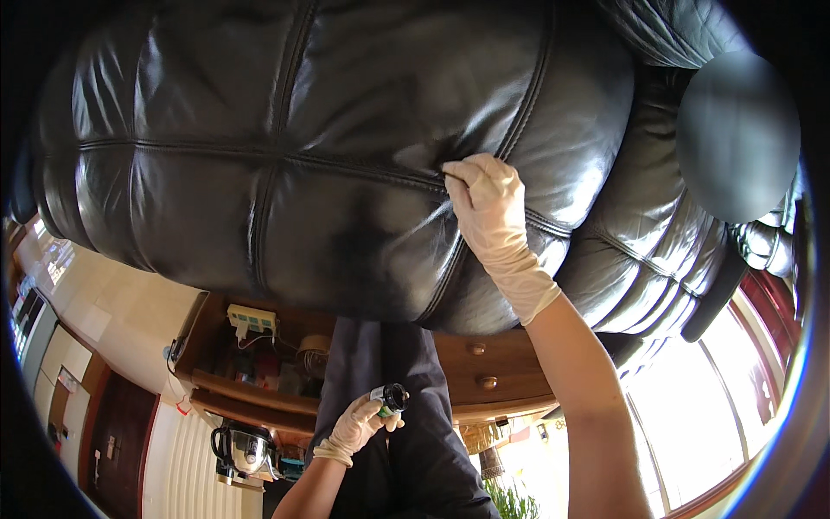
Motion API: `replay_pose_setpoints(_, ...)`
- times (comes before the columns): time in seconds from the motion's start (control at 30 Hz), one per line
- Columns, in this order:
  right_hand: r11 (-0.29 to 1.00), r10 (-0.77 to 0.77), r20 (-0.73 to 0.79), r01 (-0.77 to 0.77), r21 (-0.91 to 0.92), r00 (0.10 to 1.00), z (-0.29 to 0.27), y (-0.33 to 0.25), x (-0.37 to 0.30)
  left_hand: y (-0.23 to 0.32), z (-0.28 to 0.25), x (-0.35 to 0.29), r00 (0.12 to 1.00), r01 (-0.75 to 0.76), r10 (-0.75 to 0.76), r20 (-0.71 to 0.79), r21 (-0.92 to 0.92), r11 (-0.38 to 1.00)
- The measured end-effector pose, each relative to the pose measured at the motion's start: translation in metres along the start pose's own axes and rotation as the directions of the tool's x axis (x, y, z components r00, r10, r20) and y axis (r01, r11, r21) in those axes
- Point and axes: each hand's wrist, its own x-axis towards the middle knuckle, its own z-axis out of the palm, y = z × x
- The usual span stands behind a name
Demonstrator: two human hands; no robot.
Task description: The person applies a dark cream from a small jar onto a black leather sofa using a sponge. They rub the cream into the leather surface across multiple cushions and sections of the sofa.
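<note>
A black leather sofa point(363, 86) with crossing stitched seams fills the upper part of the head view. My right hand point(491, 203), in a whitish glove, is closed in a pinch against the leather where two seams meet. Something thin and dark shows at its fingertips, too small to name. Lower down, in front of my dark trousers, my left hand point(359, 424) wears the same kind of glove. Its fingers are wrapped round a small dark bottle point(391, 399) with a black top and a green and white label. Whether the bottle is uncapped I cannot tell.
Below the sofa stands a wooden cabinet point(510, 376) with round knobs and an open compartment holding a power strip point(252, 318). A metal pot-like appliance point(245, 450) is at lower left, a bright window point(709, 406) at right. A blurred dark oval point(739, 137) covers part of the upper right.
</note>
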Motion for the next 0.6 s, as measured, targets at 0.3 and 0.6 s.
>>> replay_pose_setpoints(0.3, 0.997, -0.016, -0.132, 0.005, -0.079, 0.991, 0.016, 0.006, 0.034, -0.004, -0.005, 0.003, 1.0, -0.002, 0.001, -0.023, -0.019, 1.0)
replay_pose_setpoints(0.6, 0.998, -0.054, -0.205, 0.049, -0.03, 0.977, 0.005, 0.008, 0.059, -0.006, -0.002, 0.004, 0.999, -0.033, 0.032, -0.018, -0.022, 0.999)
